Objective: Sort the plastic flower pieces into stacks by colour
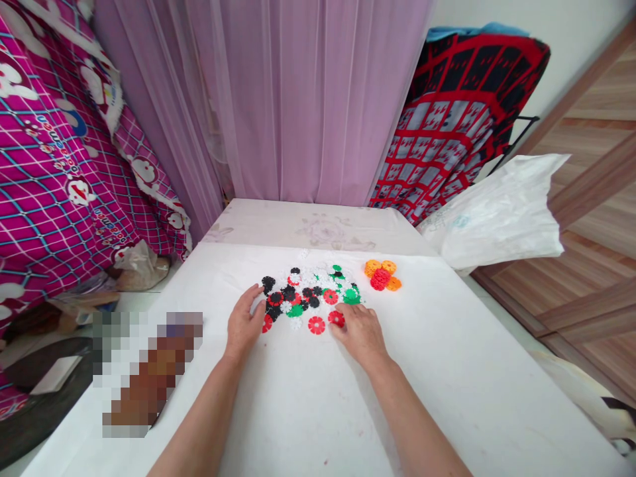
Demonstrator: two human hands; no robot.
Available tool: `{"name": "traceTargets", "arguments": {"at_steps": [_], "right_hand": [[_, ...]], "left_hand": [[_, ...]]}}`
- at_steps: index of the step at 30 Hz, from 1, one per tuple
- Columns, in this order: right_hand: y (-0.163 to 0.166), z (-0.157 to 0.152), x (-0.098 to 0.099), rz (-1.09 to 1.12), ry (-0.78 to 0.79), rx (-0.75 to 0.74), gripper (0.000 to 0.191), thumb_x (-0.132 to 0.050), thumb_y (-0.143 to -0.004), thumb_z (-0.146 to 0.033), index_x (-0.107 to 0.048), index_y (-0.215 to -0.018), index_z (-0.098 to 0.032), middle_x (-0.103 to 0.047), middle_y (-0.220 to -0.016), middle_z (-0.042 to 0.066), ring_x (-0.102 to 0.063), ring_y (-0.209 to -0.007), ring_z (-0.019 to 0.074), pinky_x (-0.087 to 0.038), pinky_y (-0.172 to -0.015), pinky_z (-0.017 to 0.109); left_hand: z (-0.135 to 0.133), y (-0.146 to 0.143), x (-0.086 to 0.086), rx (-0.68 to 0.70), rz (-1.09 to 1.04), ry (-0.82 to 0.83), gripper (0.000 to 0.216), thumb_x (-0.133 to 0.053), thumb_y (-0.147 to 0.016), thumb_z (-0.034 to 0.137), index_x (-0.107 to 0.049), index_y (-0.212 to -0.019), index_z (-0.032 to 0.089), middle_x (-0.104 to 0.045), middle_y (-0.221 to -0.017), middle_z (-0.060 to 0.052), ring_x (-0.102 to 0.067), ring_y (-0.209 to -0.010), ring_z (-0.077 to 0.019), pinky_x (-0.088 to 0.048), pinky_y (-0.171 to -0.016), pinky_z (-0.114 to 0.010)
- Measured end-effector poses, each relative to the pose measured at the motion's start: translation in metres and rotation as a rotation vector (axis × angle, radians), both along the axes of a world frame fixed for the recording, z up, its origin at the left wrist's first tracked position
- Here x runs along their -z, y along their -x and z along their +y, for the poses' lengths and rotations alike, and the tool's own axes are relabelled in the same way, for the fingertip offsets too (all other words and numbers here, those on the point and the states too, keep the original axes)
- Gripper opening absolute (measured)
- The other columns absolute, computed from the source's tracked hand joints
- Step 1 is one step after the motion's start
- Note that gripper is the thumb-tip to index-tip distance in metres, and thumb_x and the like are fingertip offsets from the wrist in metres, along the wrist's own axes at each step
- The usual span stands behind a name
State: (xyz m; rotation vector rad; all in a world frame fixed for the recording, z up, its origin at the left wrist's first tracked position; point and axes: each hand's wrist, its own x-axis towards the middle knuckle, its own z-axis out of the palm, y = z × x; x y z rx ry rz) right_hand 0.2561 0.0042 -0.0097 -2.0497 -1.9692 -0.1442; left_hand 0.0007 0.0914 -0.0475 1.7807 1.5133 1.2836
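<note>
A spread pile of notched plastic interlocking discs lies on the white-covered table: black discs (288,293), white discs (320,275), green discs (351,295) and red ones. At the pile's left edge is my left hand (245,324), thumb and fingers apart around the nearest black and red pieces, holding nothing that I can see. My right hand (362,329) is at the front right of the pile, its thumb and fingertips closed on a red disc (336,318). Another red disc (317,325) lies flat between the hands.
Right of the pile stands a flower-shaped cluster of orange and red discs (381,273). A pixelated brown object (154,377) lies on the table's left side. A white plastic bag (507,212) is by the right edge. Purple curtains (308,99) hang behind the table (308,411).
</note>
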Motion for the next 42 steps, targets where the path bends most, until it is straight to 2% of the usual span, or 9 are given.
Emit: {"name": "traceTargets", "arguments": {"at_steps": [5,11,16,22,30,42], "right_hand": [[0.003,0.004,0.006,0.029,-0.011,0.039,0.028,-0.062,-0.077,-0.025,-0.065,-0.105,-0.020,-0.072,-0.086,0.006,-0.062,-0.086,0.0221,-0.037,-0.077,0.033],[0.000,0.002,0.013,0.172,-0.085,0.038,0.033,-0.063,-0.073,-0.023,-0.060,-0.106,-0.019,-0.074,-0.095,0.005,-0.065,-0.086,0.0220,-0.040,-0.080,0.033],[0.016,0.003,0.012,0.337,-0.117,-0.076,0.040,-0.064,-0.071,-0.024,-0.056,-0.111,-0.020,-0.074,-0.099,0.005,-0.066,-0.088,0.0209,-0.043,-0.084,0.034],[0.034,0.007,0.010,0.260,-0.070,-0.134,0.040,-0.063,-0.069,-0.020,-0.059,-0.109,-0.020,-0.074,-0.095,0.003,-0.065,-0.088,0.0218,-0.040,-0.081,0.033],[0.033,0.005,0.010,0.188,-0.047,-0.125,0.039,-0.064,-0.071,-0.022,-0.060,-0.110,-0.020,-0.074,-0.096,0.003,-0.063,-0.088,0.0224,-0.037,-0.079,0.033],[0.028,0.006,0.007,0.230,-0.026,-0.130,0.034,-0.065,-0.074,-0.026,-0.062,-0.108,-0.020,-0.072,-0.100,0.005,-0.061,-0.093,0.0229,-0.038,-0.082,0.032]], "left_hand": [[0.001,0.000,0.002,-0.001,0.010,-0.007,0.034,-0.053,-0.085,0.035,-0.065,-0.115,0.026,-0.062,-0.132,-0.005,-0.057,-0.123,-0.0228,-0.042,-0.110,-0.042],[0.002,0.000,0.001,0.002,0.000,-0.001,0.034,-0.054,-0.084,0.034,-0.066,-0.114,0.026,-0.063,-0.131,-0.005,-0.057,-0.123,-0.0222,-0.042,-0.110,-0.041],[0.003,-0.001,0.003,0.003,0.000,-0.007,0.033,-0.053,-0.084,0.034,-0.066,-0.114,0.026,-0.063,-0.131,-0.005,-0.056,-0.125,-0.0222,-0.041,-0.111,-0.041],[0.002,-0.003,0.002,-0.002,-0.006,-0.006,0.033,-0.052,-0.084,0.035,-0.066,-0.113,0.025,-0.064,-0.130,-0.005,-0.057,-0.124,-0.0221,-0.041,-0.111,-0.041],[0.001,-0.002,0.002,-0.002,-0.003,-0.002,0.033,-0.052,-0.086,0.035,-0.066,-0.115,0.026,-0.063,-0.132,-0.005,-0.056,-0.125,-0.0222,-0.041,-0.111,-0.041],[0.003,0.001,0.003,0.013,0.016,-0.015,0.035,-0.053,-0.084,0.035,-0.066,-0.115,0.024,-0.063,-0.132,-0.007,-0.057,-0.123,-0.0233,-0.042,-0.109,-0.043]]}}
